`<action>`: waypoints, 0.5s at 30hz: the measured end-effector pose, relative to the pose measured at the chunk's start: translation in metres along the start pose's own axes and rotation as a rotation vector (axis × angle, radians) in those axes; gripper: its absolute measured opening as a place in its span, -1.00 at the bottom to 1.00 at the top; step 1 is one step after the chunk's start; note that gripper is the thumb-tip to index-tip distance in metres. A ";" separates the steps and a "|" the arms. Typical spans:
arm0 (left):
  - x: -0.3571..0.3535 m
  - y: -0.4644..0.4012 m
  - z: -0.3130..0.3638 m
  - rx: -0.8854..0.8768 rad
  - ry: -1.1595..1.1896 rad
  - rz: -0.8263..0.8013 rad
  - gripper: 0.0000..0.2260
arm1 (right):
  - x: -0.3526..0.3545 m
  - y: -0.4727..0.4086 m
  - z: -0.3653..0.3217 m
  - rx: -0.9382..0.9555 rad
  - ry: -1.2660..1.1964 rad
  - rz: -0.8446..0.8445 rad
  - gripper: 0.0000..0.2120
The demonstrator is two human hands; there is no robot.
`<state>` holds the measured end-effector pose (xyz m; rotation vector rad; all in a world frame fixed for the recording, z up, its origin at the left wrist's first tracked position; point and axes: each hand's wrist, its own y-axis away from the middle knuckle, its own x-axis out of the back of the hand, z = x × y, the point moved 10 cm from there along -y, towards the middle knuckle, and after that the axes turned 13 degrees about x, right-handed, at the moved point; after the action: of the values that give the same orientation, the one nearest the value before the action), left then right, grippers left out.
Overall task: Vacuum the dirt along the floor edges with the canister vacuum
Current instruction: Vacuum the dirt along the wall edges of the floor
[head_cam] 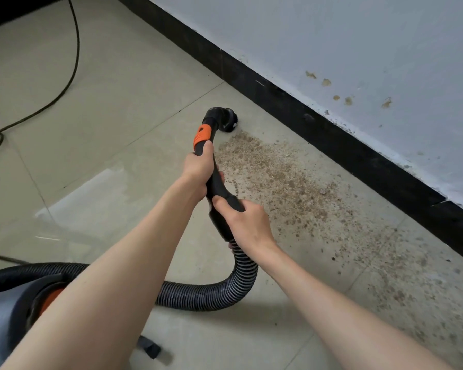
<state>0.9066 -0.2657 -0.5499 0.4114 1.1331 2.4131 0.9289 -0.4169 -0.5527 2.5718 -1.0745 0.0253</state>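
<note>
A black vacuum handle with an orange collar ends in a round brush nozzle that sits on the tiled floor at the far end of a band of brown dirt. My left hand grips the handle just below the collar. My right hand grips its lower end where the ribbed hose begins. The hose curves back to the grey canister at the bottom left.
The dirt runs along the black skirting board under a stained white wall and spreads toward the bottom right. A black power cable loops over the tiles at upper left. A grey attachment lies by the canister.
</note>
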 end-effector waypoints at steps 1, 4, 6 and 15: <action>0.000 -0.003 0.006 -0.013 -0.005 0.014 -0.76 | 0.000 -0.006 -0.002 0.005 0.002 -0.001 -0.56; 0.007 -0.016 0.026 -0.024 0.011 0.060 -0.75 | -0.007 -0.031 -0.016 0.043 0.021 -0.038 -0.56; 0.013 -0.025 0.038 -0.021 0.015 0.089 -0.73 | -0.014 -0.044 -0.024 0.059 0.014 -0.061 -0.57; 0.012 -0.011 0.023 -0.081 -0.182 0.083 -0.75 | -0.023 -0.012 0.003 -0.006 -0.125 -0.029 -0.59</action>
<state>0.9094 -0.2381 -0.5432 0.6487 0.9534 2.4256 0.9198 -0.3944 -0.5629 2.6124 -1.0791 -0.1473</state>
